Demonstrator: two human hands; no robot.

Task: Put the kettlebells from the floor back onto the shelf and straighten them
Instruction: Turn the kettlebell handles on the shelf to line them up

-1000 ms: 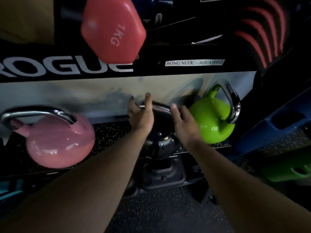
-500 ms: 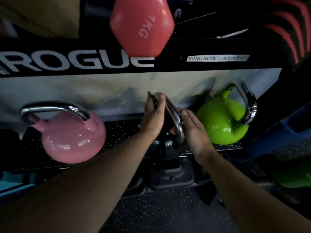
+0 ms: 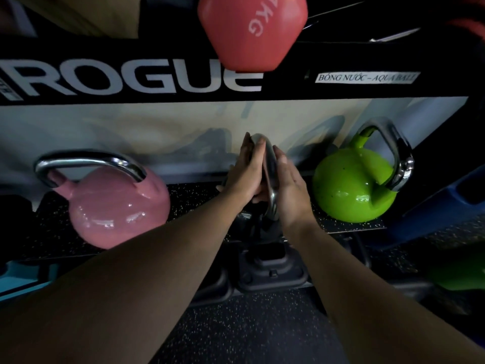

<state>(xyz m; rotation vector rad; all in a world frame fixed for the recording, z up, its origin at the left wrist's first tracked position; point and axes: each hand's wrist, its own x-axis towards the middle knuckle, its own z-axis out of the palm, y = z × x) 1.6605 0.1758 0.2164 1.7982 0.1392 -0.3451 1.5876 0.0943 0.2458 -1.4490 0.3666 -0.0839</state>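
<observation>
Three kettlebells stand on the speckled shelf (image 3: 199, 195). A pink kettlebell (image 3: 115, 208) sits at the left with its chrome handle broadside to me. A green kettlebell (image 3: 351, 190) sits at the right, its handle turned edge-on to the right. Between them is a black kettlebell (image 3: 256, 224), mostly hidden by my arms; its chrome handle (image 3: 270, 174) points edge-on toward me. My left hand (image 3: 244, 174) presses the handle's left side and my right hand (image 3: 291, 190) its right side, clasping it between the palms.
A black beam lettered ROGUE (image 3: 136, 80) runs above the shelf, with a red 1 kg dumbbell (image 3: 252, 30) sticking out over it. Black weights (image 3: 270, 266) sit under the shelf on the speckled floor (image 3: 249, 327). A green object (image 3: 462, 274) lies low right, something blue (image 3: 451, 200) beside the shelf.
The black kettlebell's handle has been turned from broadside to edge-on toward me. My hands closed in from the top of the handle onto its two sides.
</observation>
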